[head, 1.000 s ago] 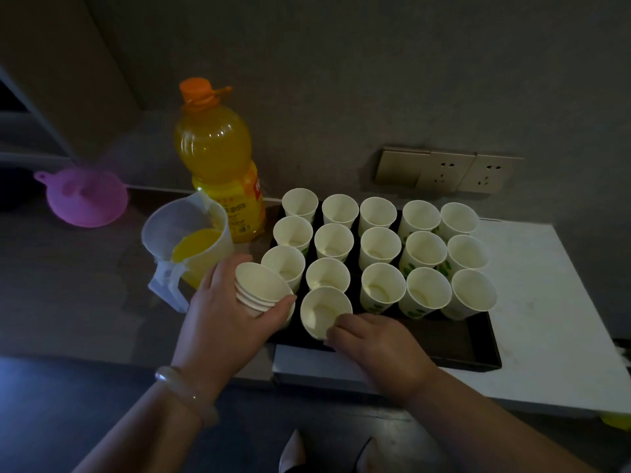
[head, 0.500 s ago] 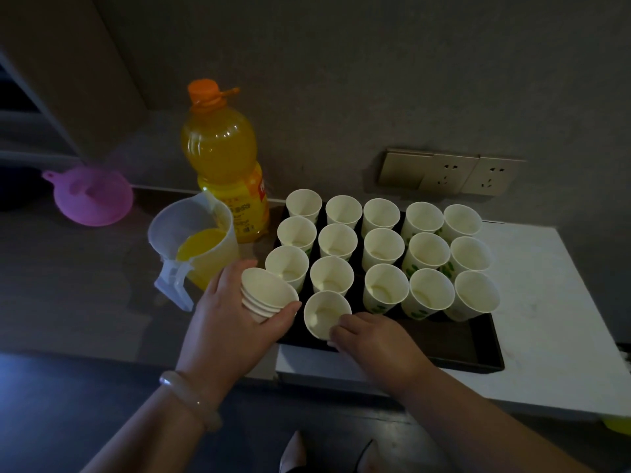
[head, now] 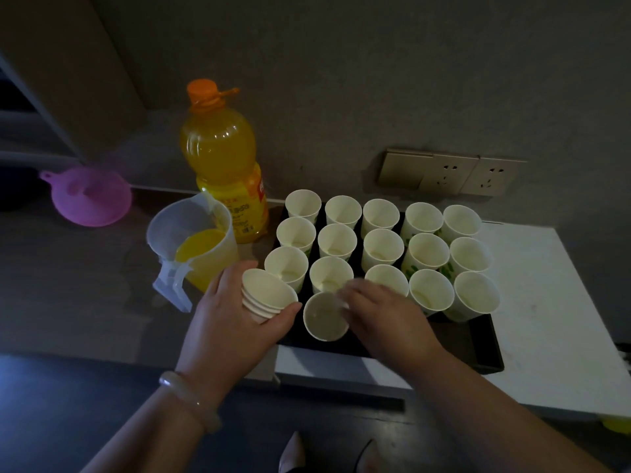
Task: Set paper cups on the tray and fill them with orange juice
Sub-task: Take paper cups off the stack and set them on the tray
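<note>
Dim grey surface, black tray: sixteen paper cups stand mouths up, the front cup just left of the blurred right grip, hold unclear. Beside it, the left grip clasps four nested cups, axis tilted up-right; one jug and one bottle stand beyond.

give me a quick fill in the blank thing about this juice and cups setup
1. The left hand holds a ___ of cups.
2. The right hand holds one cup at the front of the black ___.
3. The bottle has an ___ cap.
4. The funnel is ___.
Missing words: stack, tray, orange, pink.
</note>
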Demonstrator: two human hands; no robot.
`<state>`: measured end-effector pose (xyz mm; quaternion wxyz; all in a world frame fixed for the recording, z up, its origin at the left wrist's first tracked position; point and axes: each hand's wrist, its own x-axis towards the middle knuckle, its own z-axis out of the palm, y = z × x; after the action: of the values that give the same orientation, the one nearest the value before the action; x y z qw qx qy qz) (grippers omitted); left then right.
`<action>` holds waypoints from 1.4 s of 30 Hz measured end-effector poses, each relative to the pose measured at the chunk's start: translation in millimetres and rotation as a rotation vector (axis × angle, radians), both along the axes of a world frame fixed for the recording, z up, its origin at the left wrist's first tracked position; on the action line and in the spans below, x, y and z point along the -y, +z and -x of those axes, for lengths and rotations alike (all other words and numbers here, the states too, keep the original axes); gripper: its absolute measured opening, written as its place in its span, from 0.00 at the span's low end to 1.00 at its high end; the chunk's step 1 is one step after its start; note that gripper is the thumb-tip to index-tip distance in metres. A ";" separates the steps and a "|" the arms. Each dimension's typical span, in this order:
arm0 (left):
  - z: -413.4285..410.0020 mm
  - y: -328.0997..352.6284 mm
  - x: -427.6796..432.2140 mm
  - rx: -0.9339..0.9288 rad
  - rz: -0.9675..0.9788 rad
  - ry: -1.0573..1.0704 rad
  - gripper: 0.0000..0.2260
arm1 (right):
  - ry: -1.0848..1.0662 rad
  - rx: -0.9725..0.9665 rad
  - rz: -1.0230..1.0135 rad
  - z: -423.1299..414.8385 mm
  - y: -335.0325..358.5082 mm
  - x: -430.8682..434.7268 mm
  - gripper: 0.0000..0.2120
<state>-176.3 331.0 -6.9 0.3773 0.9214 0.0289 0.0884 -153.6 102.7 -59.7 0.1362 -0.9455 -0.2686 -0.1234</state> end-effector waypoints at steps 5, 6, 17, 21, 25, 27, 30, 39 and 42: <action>-1.2 0.5 3.6 -0.001 0.017 -0.029 0.32 | -0.159 -0.257 0.147 -31.9 12.3 0.3 0.18; -1.3 0.6 3.9 -0.002 0.020 -0.035 0.31 | -0.163 -0.316 0.165 -35.6 12.8 -1.6 0.19; -3.6 -2.5 -2.2 -0.011 -0.003 -0.011 0.34 | -0.137 -0.278 0.202 -46.3 -3.9 -6.7 0.07; -4.8 -3.9 -3.1 -0.022 -0.001 -0.017 0.33 | -0.158 -0.269 0.205 -51.4 -10.2 -2.4 0.10; -5.2 -1.9 -2.1 -0.028 0.014 -0.025 0.32 | -0.204 -0.338 0.217 -58.5 -18.6 -2.5 0.22; -4.5 -0.8 -2.5 -0.021 0.010 -0.027 0.32 | -0.194 -0.339 0.228 -57.4 -18.9 -1.8 0.21; -3.6 -0.1 -3.3 -0.013 0.006 -0.021 0.31 | -0.138 -0.272 0.206 -50.4 -11.1 -0.2 0.13; -1.1 3.1 2.0 -0.014 0.000 -0.044 0.31 | -0.111 -0.232 0.179 -40.6 7.1 -1.8 0.13; -0.7 4.8 4.8 -0.011 0.013 -0.052 0.30 | -0.132 -0.264 0.135 -37.6 22.7 4.8 0.20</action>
<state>-175.6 326.2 -2.0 0.3854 0.9198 0.0074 0.0733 -116.0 98.0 -37.0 0.0981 -0.9761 -0.1934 0.0116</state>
